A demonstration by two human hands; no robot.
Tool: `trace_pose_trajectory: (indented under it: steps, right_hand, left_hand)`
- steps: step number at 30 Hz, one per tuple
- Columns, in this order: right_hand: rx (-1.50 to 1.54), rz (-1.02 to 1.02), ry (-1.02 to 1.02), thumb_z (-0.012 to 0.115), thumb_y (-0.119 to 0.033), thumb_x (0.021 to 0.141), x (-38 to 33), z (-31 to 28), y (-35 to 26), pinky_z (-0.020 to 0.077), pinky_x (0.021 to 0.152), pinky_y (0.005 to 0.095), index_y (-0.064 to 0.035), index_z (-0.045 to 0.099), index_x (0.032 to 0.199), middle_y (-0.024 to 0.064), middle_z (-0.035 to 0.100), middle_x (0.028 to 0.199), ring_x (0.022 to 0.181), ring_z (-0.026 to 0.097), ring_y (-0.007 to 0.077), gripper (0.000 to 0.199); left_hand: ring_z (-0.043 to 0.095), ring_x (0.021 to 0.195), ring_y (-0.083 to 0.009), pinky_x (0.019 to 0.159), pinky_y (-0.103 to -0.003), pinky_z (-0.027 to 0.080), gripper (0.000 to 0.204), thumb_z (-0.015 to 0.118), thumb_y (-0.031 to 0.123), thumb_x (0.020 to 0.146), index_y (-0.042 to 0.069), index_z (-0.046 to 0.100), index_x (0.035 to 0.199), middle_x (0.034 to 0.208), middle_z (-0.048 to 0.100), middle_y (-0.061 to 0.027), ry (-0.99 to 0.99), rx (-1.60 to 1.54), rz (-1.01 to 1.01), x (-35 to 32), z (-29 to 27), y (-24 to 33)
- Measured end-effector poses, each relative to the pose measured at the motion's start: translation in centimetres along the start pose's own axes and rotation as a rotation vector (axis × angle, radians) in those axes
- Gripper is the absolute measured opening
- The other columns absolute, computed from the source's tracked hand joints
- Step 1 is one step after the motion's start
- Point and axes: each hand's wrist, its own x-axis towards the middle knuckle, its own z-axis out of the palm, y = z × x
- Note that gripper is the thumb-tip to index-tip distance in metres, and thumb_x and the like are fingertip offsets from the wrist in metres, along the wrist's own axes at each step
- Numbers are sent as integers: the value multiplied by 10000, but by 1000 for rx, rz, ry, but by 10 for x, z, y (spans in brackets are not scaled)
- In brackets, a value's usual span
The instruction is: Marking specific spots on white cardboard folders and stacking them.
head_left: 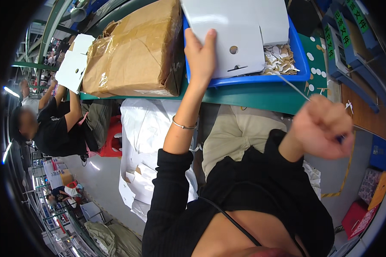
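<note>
My left hand point(200, 55) grips the left edge of a flat white cardboard piece point(244, 55) with a round hole and a slot near its near edge. Two of its digits lie on top; the others are hidden. The cardboard rests over a blue plastic tray point(302, 64), where small white and brown cardboard scraps point(281, 60) are heaped. My right hand point(324, 126) is closed around a thin metal rod tool point(294, 88). The rod's tip points up and left toward the tray's near rim. A dark blue bit shows at the lower side of the fist.
A large taped brown carton point(133, 51) stands left of the tray on the green table point(257, 98). Blue file holders point(345, 60) are at the right. A white bag point(146, 124) with cardboard pieces hangs below. A co-worker point(55, 124) at the left handles another white sheet point(75, 64).
</note>
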Motion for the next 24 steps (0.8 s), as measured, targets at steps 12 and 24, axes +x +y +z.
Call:
trace_pose_trajectory:
  steps: [12, 24]
  right_hand:
    - [-1137, 99, -532, 647, 65, 595, 36, -18, 20, 407, 541, 231, 21, 630, 839, 79, 629, 747, 567, 520, 154, 249]
    - [-1065, 89, -730, 610, 35, 614, 40, -38, 26, 434, 685, 297, 69, 569, 981, 168, 618, 899, 715, 571, 260, 370]
  left_hand:
    - [578, 709, -142, 578, -216, 460, 313, 477, 241, 881, -35, 461, 1030, 911, 580, -164, -240, -957, -411, 2, -25, 71]
    - [578, 670, -140, 548, -207, 450, 320, 475, 253, 880, -26, 466, 1036, 871, 587, -153, -294, -863, -459, -16, -15, 75]
